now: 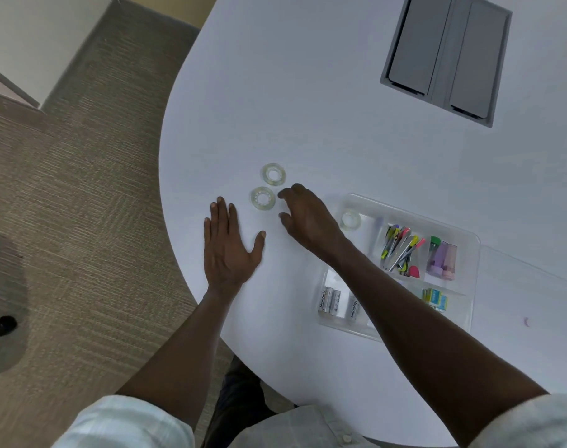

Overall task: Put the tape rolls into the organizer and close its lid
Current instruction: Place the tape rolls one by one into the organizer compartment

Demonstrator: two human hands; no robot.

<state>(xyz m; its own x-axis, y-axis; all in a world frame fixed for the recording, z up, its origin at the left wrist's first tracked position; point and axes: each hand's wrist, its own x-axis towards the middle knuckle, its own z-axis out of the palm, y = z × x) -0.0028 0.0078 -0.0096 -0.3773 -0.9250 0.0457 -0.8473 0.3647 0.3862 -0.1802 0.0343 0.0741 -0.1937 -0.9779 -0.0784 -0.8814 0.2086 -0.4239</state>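
Two clear tape rolls lie flat on the white table (pixel 308 92): the far one (pixel 273 173) and the near one (pixel 263 198). A third tape roll (pixel 351 220) sits in the top-left compartment of the clear organizer (pixel 469 253), whose transparent lid (pixel 534 276) lies open to the right. My right hand (pixel 304 218) hovers just right of the near roll, fingers curled and apart, holding nothing. My left hand (pixel 230 244) rests flat on the table, fingers spread, left of and below the near roll.
The organizer also holds batteries (pixel 330 300), coloured pens and clips (pixel 401 250), small bottles (pixel 442 258) and a green-blue pack (pixel 434 299). A grey cable hatch (pixel 447 56) is set into the table at the far right. Carpet lies beyond the table's curved left edge.
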